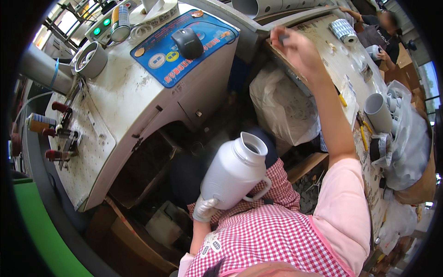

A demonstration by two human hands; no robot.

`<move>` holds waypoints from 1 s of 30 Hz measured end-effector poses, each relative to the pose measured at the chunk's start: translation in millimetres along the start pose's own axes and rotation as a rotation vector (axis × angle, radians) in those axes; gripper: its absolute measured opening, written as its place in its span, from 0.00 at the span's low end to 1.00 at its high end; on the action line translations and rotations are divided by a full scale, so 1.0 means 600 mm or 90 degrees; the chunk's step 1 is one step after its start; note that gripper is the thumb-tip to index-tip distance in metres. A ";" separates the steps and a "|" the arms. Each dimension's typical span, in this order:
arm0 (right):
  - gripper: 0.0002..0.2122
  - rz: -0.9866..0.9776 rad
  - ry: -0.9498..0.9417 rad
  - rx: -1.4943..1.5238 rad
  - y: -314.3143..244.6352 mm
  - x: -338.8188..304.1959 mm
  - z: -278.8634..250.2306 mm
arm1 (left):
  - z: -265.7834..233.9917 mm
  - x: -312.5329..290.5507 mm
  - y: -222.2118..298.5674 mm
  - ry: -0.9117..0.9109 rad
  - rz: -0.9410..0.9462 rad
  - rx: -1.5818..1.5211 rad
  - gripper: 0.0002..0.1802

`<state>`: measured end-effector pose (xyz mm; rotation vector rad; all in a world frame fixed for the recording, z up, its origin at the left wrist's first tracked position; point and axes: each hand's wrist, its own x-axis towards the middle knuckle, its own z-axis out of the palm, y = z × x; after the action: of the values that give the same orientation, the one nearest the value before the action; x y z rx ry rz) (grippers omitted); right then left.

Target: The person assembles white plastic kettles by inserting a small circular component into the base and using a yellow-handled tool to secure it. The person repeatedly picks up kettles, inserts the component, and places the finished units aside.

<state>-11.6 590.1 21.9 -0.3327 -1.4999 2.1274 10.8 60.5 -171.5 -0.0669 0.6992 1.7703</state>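
A pale grey jug with a spout and side handle [233, 171] rests tilted across my lap, its open mouth facing up and away. My left hand [205, 208], in a whitish glove, grips the jug near its base. Stretched far forward, my bare right hand [295, 51] is over the near edge of the right-hand bench. Its fingers are bent and a little blurred, with something small and dark between them that I cannot make out. Below that hand hangs a clear plastic bag [284, 106] with pale pieces inside.
On the left stands a white worktable [124, 87] bearing a blue mat [168, 69], a black mouse [187, 44], red-handled clamps [62, 134] and spray cans [121, 23]. The right bench holds a tape roll [344, 32], yellow-handled pliers [364, 134] and a grey cylinder [377, 111]. Another person [385, 34] works beyond it.
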 end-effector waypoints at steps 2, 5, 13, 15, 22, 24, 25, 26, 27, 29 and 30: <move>0.20 0.099 0.006 0.102 0.015 -0.161 0.025 | 0.020 -0.001 0.006 -0.009 0.021 0.016 0.49; 0.24 0.237 -0.069 0.134 0.045 -0.329 0.060 | 0.070 -0.016 0.012 -0.013 0.077 0.006 0.43; 0.18 0.369 0.003 -0.198 0.104 -0.518 0.118 | 0.190 -0.083 -0.033 0.127 0.257 0.048 0.26; 0.19 0.360 -0.003 0.053 0.124 -0.545 0.135 | 0.190 -0.082 -0.043 0.151 0.343 0.228 0.24; 0.24 0.379 -0.047 0.215 0.129 -0.582 0.176 | 0.175 -0.084 -0.043 0.167 0.240 -0.005 0.21; 0.23 0.394 -0.084 0.154 0.121 -0.580 0.188 | 0.174 -0.085 -0.042 0.171 0.232 -0.034 0.20; 0.23 0.392 -0.097 0.108 0.118 -0.579 0.195 | 0.174 -0.084 -0.042 0.183 0.228 -0.058 0.20; 0.22 0.397 -0.104 0.053 0.116 -0.577 0.202 | 0.172 -0.083 -0.042 0.179 0.236 -0.076 0.20; 0.22 0.409 -0.102 -0.011 0.116 -0.575 0.209 | 0.171 -0.082 -0.043 0.194 0.229 -0.061 0.20; 0.20 0.384 -0.098 -0.022 0.118 -0.572 0.222 | 0.167 -0.082 -0.046 0.156 0.257 -0.024 0.21; 0.20 0.382 -0.069 0.013 0.121 -0.570 0.227 | 0.164 -0.082 -0.046 0.162 0.236 -0.001 0.22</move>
<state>191.5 278.0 -27.7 -0.7468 -1.5759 2.6503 81.7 70.2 -83.1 -0.1762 0.9394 2.1401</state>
